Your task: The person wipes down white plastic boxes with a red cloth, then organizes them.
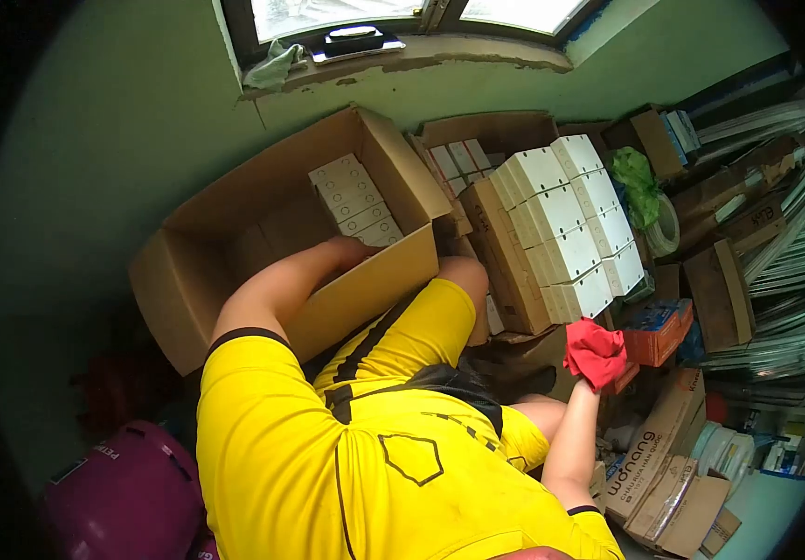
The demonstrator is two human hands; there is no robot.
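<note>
My left hand (pixel 351 250) reaches over the near wall of a large open cardboard box (pixel 356 299). Its fingers are hidden behind that wall, right at a block of white cartons (pixel 351 194) with small round marks, stacked in the box's right end. A bunched red cloth (pixel 595 353) covers my right hand (pixel 598 381), which grips it; most of the fingers are under the fabric. Close beside the cloth lies an orange-and-blue box (pixel 659 331).
White boxes (pixel 561 229) stand stacked in columns right of the carton, beside a brown cardboard box (pixel 505 257). Bundled clear strips (pixel 785 289) and a green plastic bag (pixel 636 187) lie farther right. A purple helmet (pixel 123 495) sits at lower left; printed cartons (pixel 654 457) at lower right.
</note>
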